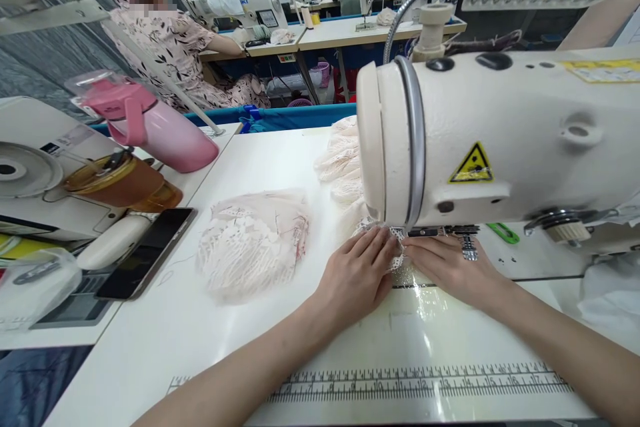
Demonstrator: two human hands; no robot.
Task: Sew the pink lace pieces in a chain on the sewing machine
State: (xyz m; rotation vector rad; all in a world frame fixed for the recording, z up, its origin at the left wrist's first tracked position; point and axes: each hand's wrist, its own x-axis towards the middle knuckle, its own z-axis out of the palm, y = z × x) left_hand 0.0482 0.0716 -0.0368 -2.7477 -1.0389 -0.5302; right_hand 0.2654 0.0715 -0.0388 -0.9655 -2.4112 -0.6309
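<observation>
A piece of white lace fabric [397, 261] lies under the needle area of a cream sewing machine [520, 113]. My left hand [353, 270] is closed on the lace from the left, fingers together and bent over it, thumb tucked low. From the right, my right hand [457, 270] has its fingertips at the lace's edge, close beside the presser foot; the fingers are pressed together and partly hidden by the machine. More of the pale ruffled fabric [340, 160] runs back behind the machine head. The needle itself is hard to make out.
A bundle of white lace pieces [255, 243] lies to the left. Beyond it are a phone [147, 253], an amber cup [120, 180] and a pink bottle [155, 117]. A ruler strip [375, 387] marks the front edge. A person [170, 53] sits at another machine.
</observation>
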